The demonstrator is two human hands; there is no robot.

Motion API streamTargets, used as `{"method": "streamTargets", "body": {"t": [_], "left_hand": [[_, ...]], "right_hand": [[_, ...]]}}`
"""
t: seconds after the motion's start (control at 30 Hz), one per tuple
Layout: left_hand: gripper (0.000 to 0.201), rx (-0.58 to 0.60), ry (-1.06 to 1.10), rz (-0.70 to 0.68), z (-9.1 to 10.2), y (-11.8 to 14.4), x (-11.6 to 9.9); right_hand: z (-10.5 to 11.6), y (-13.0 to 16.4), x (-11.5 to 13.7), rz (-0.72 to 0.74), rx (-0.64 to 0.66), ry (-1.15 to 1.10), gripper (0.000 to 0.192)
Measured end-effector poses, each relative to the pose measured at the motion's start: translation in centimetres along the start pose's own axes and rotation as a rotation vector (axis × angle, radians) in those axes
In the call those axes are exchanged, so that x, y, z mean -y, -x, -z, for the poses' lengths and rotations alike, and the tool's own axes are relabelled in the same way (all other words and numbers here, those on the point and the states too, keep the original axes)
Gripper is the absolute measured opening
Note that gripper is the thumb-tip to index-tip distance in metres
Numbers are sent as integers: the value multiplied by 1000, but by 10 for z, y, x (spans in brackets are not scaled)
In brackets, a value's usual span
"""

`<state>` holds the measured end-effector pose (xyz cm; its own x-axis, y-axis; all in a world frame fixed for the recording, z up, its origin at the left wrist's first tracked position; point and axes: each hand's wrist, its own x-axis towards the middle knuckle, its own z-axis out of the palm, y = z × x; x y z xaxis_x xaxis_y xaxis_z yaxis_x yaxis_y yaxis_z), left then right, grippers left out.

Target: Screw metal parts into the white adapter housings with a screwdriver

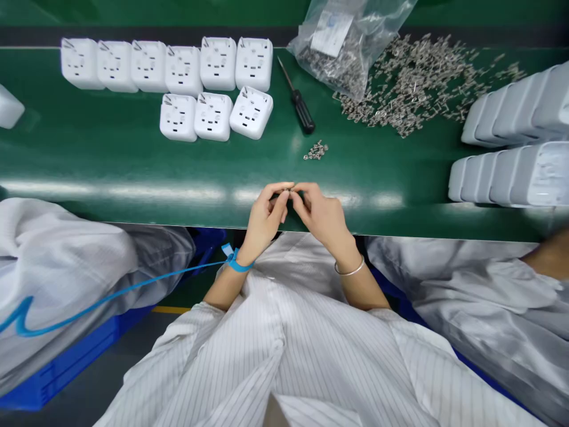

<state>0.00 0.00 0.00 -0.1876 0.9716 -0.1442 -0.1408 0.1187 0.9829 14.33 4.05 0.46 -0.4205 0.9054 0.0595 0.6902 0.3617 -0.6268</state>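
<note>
My left hand (268,213) and my right hand (319,212) meet above the front edge of the green table (133,166). The thumbs and forefingers of both are pinched together on one tiny metal piece (288,190); it is mostly hidden by the fingertips, and its exact kind does not show. Just beyond the hands lies a small cluster of metal parts (316,150). Farther off, a black-handled screwdriver (302,110) rests with its tip pointing away. A blue wrist strap (240,264) with a cord is on my left wrist.
White socket adapters (213,117) stand in two rows at the left. A large heap of metal parts (413,83) spreads beside a clear plastic bag (351,47). More white housings (511,175) are stacked at the right. People in white coats sit on both sides.
</note>
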Motion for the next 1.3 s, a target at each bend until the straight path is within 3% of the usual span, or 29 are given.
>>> {"method": "streamTargets", "body": {"t": [0.27,0.43,0.6,0.8,0.97,1.1,1.3], "left_hand": [[21,37,-49,-10,1,1,-2],[21,60,10,-3,2,1,0],[23,5,27,-89,0,0,4],[25,-30,104,-87,7,-6,12],[24,27,72,-58,10,-9,11],[19,63,-16,-134,10,-7,5],[16,-2,-63,-223,7,-5,3]], "right_hand": [[-4,-4,-1,99,15,187,40],[-7,-1,4,55,-13,75,55],[-2,0,5,13,2,17,60],[4,-4,2,108,103,46,63],[0,-2,3,96,-1,9,69],[-5,1,5,55,-17,-57,68],[-5,1,6,8,-5,-227,55]]}}
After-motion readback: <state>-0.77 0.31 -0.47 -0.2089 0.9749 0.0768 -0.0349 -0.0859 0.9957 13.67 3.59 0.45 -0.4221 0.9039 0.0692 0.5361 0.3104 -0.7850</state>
